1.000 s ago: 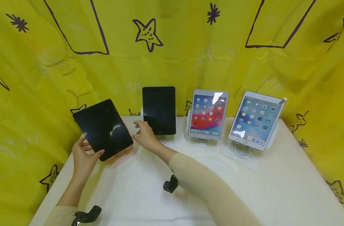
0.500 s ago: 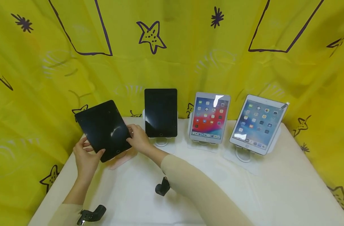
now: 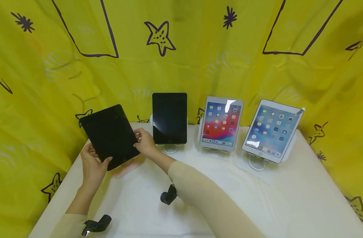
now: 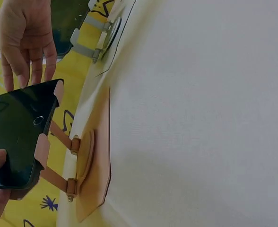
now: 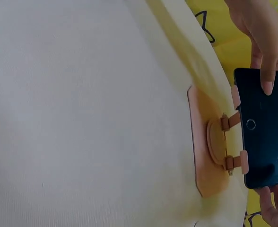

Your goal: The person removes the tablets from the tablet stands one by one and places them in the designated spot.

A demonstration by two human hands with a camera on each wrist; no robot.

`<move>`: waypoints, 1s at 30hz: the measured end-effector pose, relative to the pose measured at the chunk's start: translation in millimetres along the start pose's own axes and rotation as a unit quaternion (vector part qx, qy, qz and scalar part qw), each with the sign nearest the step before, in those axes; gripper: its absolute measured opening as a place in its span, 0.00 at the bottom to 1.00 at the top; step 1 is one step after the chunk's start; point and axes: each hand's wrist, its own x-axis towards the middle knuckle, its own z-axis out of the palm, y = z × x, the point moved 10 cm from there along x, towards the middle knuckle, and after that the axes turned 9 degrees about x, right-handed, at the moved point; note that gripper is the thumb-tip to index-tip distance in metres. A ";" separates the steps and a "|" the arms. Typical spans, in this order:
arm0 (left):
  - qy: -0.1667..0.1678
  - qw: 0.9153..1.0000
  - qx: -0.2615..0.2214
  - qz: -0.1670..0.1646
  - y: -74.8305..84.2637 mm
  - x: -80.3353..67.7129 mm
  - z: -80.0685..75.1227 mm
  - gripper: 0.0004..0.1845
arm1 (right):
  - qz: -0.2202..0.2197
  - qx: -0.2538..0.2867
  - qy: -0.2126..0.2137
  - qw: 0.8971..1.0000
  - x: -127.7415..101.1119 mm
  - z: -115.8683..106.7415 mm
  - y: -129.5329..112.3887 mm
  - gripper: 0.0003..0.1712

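Note:
A black tablet (image 3: 111, 135) with a dark screen stands tilted on a pink stand (image 4: 94, 165) at the left end of the table. My left hand (image 3: 93, 168) grips its lower left edge, thumb on the screen and fingers behind. At the opposite edge my right hand (image 3: 145, 143) pinches the tablet, its thumb over the front. Two pink hooks (image 5: 244, 161) of the stand cup the tablet's lower edge beside the round home button. Most of the stand's upper part is hidden behind the tablet.
To the right stand a second black tablet (image 3: 169, 119), a white tablet with a red and blue screen (image 3: 221, 124), and another white tablet with a blue screen (image 3: 272, 130), each on a pale stand. A yellow curtain (image 3: 193, 72) hangs behind the white-covered table (image 3: 312, 198).
My right hand has moved left from beside the tablet onto its right edge. The left hand keeps its grip, and the bright reflection on the screen has gone.

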 end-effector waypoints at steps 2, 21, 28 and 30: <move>-0.003 1.000 -0.003 -0.007 -1.7 0.0 0.7 0.43 | 0.002 0.016 -0.003 1.000 1.4 -0.9 0.7 0.27; 0.034 0.988 -0.086 0.121 10.4 -12.7 -16.0 0.38 | -0.124 -0.035 -0.059 0.990 -14.9 -1.4 -12.7 0.20; 0.053 0.984 -0.100 0.141 18.1 -16.0 -23.8 0.37 | -0.216 0.002 -0.011 0.976 -24.4 -15.7 -24.4 0.19; 0.052 0.982 -0.101 0.149 19.0 -16.1 -27.1 0.38 | -0.232 0.011 -0.009 0.973 -27.3 -16.9 -27.7 0.19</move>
